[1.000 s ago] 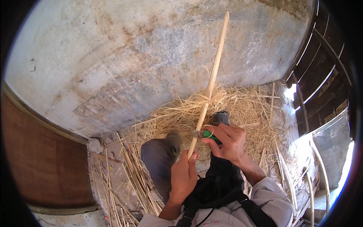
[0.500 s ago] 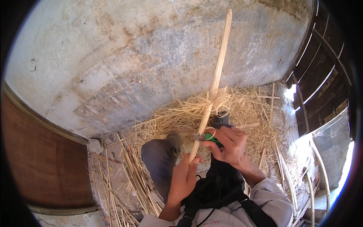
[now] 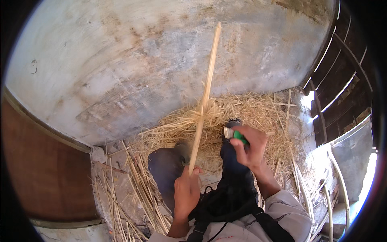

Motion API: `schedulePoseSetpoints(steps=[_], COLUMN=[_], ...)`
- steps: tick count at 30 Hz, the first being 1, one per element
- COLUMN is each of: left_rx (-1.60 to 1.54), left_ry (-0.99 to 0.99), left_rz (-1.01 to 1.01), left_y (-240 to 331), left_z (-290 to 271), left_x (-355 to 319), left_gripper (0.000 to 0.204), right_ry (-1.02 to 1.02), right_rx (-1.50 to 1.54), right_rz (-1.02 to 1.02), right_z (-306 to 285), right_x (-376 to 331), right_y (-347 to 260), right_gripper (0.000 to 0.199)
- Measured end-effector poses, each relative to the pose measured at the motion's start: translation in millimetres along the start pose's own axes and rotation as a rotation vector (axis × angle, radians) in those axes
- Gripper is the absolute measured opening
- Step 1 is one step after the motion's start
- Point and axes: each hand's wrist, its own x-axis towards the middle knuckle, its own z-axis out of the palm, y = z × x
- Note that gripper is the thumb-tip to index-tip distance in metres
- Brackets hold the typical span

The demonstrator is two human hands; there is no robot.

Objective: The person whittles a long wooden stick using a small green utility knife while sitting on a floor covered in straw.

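Observation:
A long, pale bamboo strip [image 3: 204, 99] slants up and away from me, its far end in front of the wall. My left hand [image 3: 187, 192] is closed round the near end of the strip. To the right of the strip, my right hand [image 3: 250, 147] grips a short green-handled blade tool [image 3: 239, 136]. Its metal end points left and stands apart from the strip. Part of the handle is hidden by my fingers.
Curly shavings [image 3: 258, 107] are heaped on the floor between my feet and the stained wall [image 3: 169, 60]. Long thin strips [image 3: 141, 181] lie to my left. Thicker poles [image 3: 342, 173] lean on the right. A brown panel [image 3: 48, 169] stands at far left.
My right hand has drawn the blade tool off the strip, to the right and a little farther away. The strip and my left hand have shifted left. A loose curl at the blade is gone.

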Motion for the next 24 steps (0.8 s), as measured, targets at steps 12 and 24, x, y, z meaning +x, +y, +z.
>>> schedulePoseSetpoints(steps=[12, 24], left_rx=[0.017, 0.066], left_ry=[-0.029, 0.027], left_rz=[0.002, 0.097], left_y=[11, 10], left_z=[1, 7], left_x=[-7, -5], left_gripper=[0.019, 0.015], right_ry=[-0.232, -0.215], right_rx=[-0.019, -0.117], right_rz=[-0.138, -0.162], right_z=[23, 20], right_x=[-18, -17], right_y=[-9, -9], right_gripper=[0.033, 0.032])
